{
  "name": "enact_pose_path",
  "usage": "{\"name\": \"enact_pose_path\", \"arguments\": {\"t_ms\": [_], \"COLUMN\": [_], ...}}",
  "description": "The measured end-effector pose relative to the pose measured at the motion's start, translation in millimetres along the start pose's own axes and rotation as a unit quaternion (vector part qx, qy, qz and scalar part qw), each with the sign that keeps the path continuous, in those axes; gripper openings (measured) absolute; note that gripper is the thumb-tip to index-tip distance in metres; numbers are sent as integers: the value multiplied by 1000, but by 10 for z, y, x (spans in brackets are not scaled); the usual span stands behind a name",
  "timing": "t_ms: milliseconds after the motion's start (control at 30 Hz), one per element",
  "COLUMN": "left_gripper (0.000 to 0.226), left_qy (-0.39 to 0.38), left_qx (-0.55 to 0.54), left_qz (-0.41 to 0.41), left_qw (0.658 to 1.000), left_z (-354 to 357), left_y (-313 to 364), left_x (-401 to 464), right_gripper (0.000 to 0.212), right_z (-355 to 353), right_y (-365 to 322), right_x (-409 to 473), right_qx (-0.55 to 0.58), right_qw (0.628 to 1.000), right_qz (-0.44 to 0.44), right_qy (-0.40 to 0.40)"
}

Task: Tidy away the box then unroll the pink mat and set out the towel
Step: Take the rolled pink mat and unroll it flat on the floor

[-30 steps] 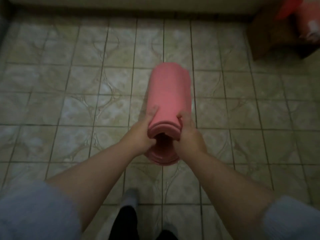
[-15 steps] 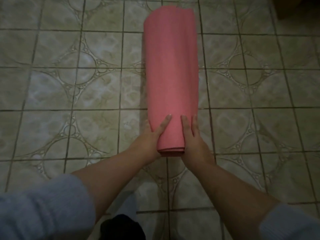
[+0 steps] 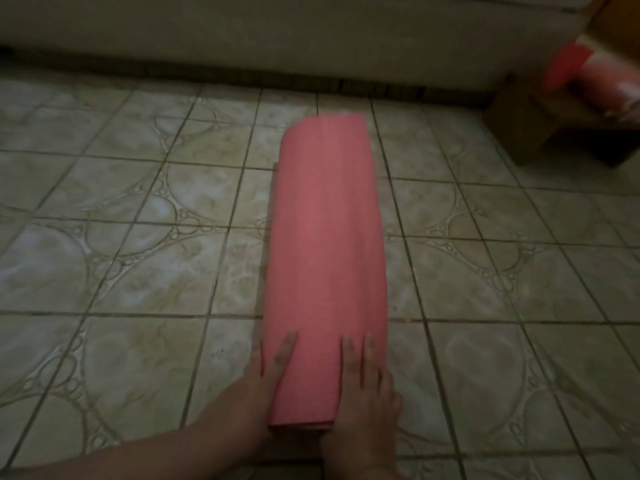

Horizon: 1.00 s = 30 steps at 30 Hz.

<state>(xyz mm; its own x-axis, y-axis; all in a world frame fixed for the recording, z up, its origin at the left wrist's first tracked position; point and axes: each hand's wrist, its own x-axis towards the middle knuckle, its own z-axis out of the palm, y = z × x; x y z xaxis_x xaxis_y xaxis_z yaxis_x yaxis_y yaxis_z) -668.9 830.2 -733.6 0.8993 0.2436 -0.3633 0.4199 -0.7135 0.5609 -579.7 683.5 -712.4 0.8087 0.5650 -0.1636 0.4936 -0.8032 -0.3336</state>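
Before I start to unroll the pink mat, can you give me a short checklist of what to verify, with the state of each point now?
1. Pink mat lying on the tiled floor, still rolled: ok.
2. Both hands on its near end, left hand on the left side, right hand on the right: ok.
3. Floor to the left of the roll free of things: ok.
4. Floor to the right: the cardboard box stands at the far right, apart from the mat: probably ok.
5. Where the loose edge of the mat lies: cannot tell.
6. Towel ready nearby: cannot tell, none clearly seen.
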Motion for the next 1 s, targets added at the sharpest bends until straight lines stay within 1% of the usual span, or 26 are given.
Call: {"name": "enact_pose_path", "arguments": {"t_ms": [33,67,100,133,167,200,233,267,300,333,367,400,433,467,533,600,633,700,733,767,833,900,933,967,1000], "left_gripper": [114,115,116,119,121,124,127,128,130,131,133,134,136,135,131,126,124,117,112,108,103,102,101,99,98], "left_qy": [4,6,7,11,14,14,10,5,-1,-7,-10,-12,-15,-22,-35,-24,-6,56,95,136,203,234,231,220,203], "left_qx": [-6,-14,-26,-40,-48,-49,-43,-33,-20,-10,-4,-6,-11,-17,-40,-128,-181,-273,-312,-343,-382,-414,-414,-398,-376], "left_qz": [6,9,10,13,16,19,21,21,21,20,20,21,22,23,23,28,35,50,52,51,30,3,4,11,11], "left_qw": [1000,1000,1000,999,999,999,999,999,1000,1000,1000,1000,1000,999,998,991,983,959,944,928,901,880,880,891,904], "left_z": [-8,-31,-61,-96,-137,-177,-212,-242,-264,-278,-292,-308,-330,-362,-445,-526,-562,-648,-702,-769,-906,-1003,-1018,-1020,-1004], "left_y": [-8,-7,2,14,27,36,47,60,77,90,93,83,61,32,-45,-113,-140,-188,-207,-218,-243,-295,-327,-351,-377], "left_x": [2,-9,-28,-44,-57,-70,-79,-77,-66,-55,-44,-32,-24,-23,-37,-60,-76,-123,-140,-147,-138,-136,-141,-156,-177], "right_gripper": [131,137,136,132,130,128,122,110,97,81,64,51,44,40,32,24,22,24,26,26,25,33,37,39,42], "right_z": [-10,-35,-70,-129,-231,-318,-410,-483,-530,-547,-549,-549,-551,-551,-613,-745,-789,-803,-785,-769,-727,-659,-605,-551,-503], "right_y": [-2,8,50,116,166,217,240,263,288,311,321,328,334,345,314,182,90,-147,-293,-454,-756,-951,-989,-991,-957], "right_x": [4,0,2,26,79,154,233,318,396,456,495,527,570,629,744,811,830,848,843,832,778,730,731,742,764], "right_qx": [10,19,38,82,143,211,296,393,484,553,593,605,601,593,587,557,524,438,409,394,386,354,312,251,181], "right_qw": [1000,999,997,990,975,959,938,904,853,796,752,737,739,746,761,794,822,883,901,909,908,909,921,940,961], "right_qz": [2,0,-8,-12,4,24,55,110,174,234,271,280,280,279,263,227,197,121,82,41,-52,-135,-164,-177,-163], "right_qy": [-24,-47,-71,-117,-167,-189,-172,-129,-90,-79,-91,-112,-123,-119,-86,-93,-106,-117,-121,-129,-157,-173,-167,-150,-129]}}
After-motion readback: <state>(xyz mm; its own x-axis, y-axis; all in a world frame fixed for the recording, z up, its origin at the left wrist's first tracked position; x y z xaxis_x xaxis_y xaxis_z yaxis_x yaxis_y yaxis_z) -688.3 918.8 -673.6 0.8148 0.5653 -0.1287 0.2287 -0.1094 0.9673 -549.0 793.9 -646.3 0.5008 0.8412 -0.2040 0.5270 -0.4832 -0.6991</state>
